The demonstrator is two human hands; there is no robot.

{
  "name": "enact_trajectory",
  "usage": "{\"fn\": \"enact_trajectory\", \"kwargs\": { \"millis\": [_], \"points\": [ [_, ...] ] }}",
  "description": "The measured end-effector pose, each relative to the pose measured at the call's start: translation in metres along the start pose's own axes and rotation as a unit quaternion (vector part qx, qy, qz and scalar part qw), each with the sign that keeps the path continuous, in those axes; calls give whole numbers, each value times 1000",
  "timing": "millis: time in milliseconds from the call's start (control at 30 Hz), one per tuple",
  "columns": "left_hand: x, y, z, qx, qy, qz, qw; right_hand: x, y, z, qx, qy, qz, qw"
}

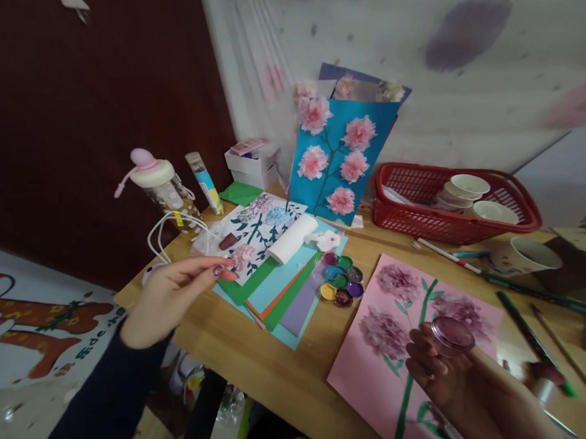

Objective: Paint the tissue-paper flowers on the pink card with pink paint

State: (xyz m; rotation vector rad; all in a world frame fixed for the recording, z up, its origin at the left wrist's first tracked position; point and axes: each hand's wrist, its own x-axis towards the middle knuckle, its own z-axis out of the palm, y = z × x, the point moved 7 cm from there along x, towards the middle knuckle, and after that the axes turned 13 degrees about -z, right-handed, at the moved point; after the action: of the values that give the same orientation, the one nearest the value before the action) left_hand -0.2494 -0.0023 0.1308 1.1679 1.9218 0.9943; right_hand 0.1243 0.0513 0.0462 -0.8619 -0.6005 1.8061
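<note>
So the right hand (458,384) had its fingers curled round a small clear round tub with mauve stuff inside (452,334), held up over a pink paper sheet (351,372) on the wooden worktop (304,382). The left hand (167,293) was off to the other side, thumb and fingertips nearly together beside a pale pink ruffled flower (243,255). Couldn't tell if they were gripping it or just close to it.

Progress-wise, I'd call the pink sheet pretty far along: the thick green stem (406,396) and leaves were down, and ruffled mauve flowers (383,332) sat around it. The lower part was partly hidden by the right arm, so no idea what was left there. The cluster of little paint pots (341,280) sat uncovered just beside the sheet, and a blue card with pink flowers (306,193) stood upright behind, looking finished to me.
</note>
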Motion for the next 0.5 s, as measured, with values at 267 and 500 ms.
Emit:
{"fn": "enact_trajectory", "kwargs": {
  "millis": [267, 500],
  "points": [
    [10, 16, 69, -260, -176, -23, 949, 3, 1, 4, -26, -12, -10, 1000],
    [31, 35, 15, -158, -102, 56, 980, 10, 1, 7, -33, 17, -3, 999]
  ]
}}
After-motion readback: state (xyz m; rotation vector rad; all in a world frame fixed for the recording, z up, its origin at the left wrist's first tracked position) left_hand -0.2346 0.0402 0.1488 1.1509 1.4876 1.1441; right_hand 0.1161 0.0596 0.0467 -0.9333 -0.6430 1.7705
